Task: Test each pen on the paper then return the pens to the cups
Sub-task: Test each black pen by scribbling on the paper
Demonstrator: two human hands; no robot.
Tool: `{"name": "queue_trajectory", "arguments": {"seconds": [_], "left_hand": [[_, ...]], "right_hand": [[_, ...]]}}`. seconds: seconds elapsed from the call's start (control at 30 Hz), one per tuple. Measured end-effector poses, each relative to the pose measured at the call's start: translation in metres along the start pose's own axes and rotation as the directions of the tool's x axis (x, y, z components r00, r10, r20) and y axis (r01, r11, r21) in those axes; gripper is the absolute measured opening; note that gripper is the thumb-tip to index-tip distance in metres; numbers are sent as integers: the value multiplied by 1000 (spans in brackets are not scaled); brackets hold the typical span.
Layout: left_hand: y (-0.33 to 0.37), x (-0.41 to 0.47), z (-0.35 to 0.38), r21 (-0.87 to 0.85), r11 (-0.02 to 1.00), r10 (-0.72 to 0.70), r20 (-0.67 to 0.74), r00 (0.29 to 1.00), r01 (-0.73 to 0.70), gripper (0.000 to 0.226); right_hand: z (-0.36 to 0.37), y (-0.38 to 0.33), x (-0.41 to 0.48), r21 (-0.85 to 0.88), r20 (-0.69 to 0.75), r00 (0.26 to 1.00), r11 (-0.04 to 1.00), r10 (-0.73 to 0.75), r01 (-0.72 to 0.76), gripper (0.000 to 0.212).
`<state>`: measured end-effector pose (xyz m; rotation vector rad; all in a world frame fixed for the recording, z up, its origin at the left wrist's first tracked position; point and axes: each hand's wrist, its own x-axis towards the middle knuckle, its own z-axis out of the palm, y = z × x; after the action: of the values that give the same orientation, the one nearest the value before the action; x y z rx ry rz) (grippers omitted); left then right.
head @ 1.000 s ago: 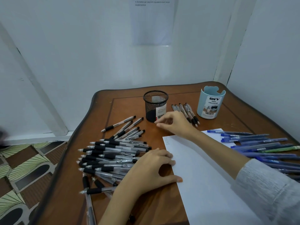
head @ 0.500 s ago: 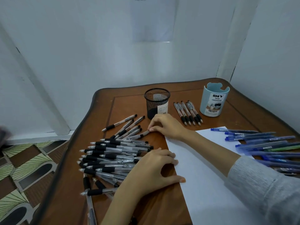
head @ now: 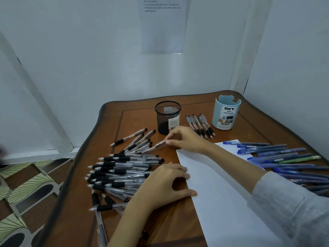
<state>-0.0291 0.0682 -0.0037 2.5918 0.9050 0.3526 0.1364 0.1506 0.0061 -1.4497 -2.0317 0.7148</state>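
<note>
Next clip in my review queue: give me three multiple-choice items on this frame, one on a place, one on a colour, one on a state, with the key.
1. Where does the short row of pens lie?
A. Between the mesh cup and the DIY cup
B. Inside the mesh cup
C. On the floor

2. What colour is the DIY cup?
A. Red
B. Light blue
C. Yellow

3. What is the right hand doing?
A. Lying flat, holding nothing
B. Reaching into a cup
C. Pinching a pen

Key: 1 A, the row lies between both cups; 2 B, its wall is pale blue; 3 C, thumb and fingertips close on the pen's end.
</note>
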Motion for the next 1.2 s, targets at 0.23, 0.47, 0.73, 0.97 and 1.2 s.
{"name": "queue_trajectory", "arguments": {"seconds": [0.23,0.47,0.73,0.97,1.2], "left_hand": [[-1,0,1,5,1000,-10,7,1000,10,58],[-1,-1,0,-2,1000,-28,20,999,28,56],[3,0,2,12,999,-38,23,999,37,55],[8,1,5,7,1000,-25,-6,1000,25,53],[4,1,5,24,1000,-11,-26,1000,12,44]], "right_hand": [[-45,18,-36,693,-202,951,720,233,-30,18],[-55,15,-57,991,-128,889,82,440,102,37],[-50,7,-67,995,-48,883,-51,467,81,34],[-43,15,-67,969,37,929,-240,367,56,46],[-17,19,-56,992,130,900,-60,415,-115,72]]}}
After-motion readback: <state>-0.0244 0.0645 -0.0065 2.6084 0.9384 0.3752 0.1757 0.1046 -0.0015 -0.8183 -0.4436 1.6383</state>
